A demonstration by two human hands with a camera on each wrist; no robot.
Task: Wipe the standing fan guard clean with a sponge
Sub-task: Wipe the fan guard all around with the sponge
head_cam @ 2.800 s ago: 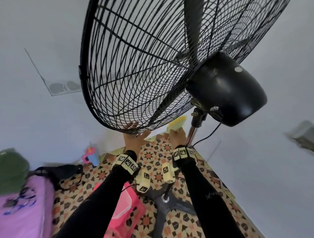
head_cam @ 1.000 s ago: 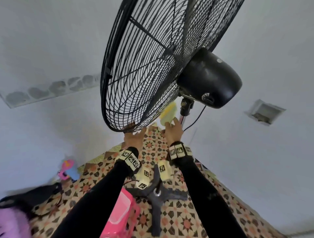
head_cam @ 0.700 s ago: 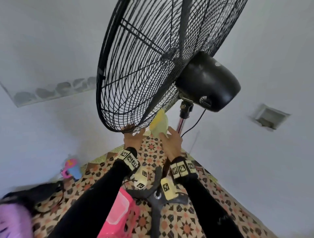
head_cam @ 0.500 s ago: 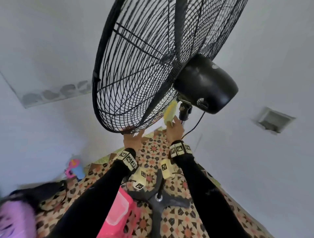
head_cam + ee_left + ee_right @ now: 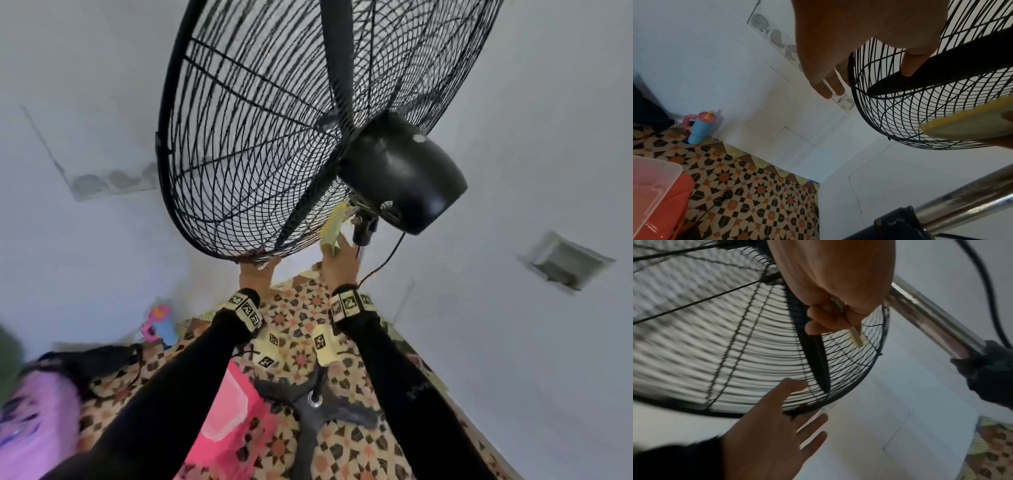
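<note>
A black wire fan guard [image 5: 246, 144] rises above me, with the black motor housing [image 5: 400, 171] behind it. My left hand [image 5: 258, 265] rests at the guard's bottom rim [image 5: 818, 407] with straight, spread fingers. Its thumb [image 5: 908, 68] lies against the rear wires and its other fingers [image 5: 828, 87] pass on the far side of the rim. My right hand [image 5: 337, 253] grips a yellow sponge [image 5: 334, 226], which lies against the lower rear of the guard just below the motor. In the right wrist view the sponge [image 5: 856, 337] sticks out from my curled fingers.
The chrome fan pole [image 5: 962, 199] and a black power cord [image 5: 387, 257] run close to my right hand. The fan base [image 5: 315, 411] stands on patterned floor tiles. A pink bin [image 5: 226, 411] sits below my left arm, and a blue cup [image 5: 161, 325] stands by the wall.
My right hand dipped with the sponge, then rose along the rear guard toward the motor. My left hand has stayed at the bottom rim. The head view has shifted slightly.
</note>
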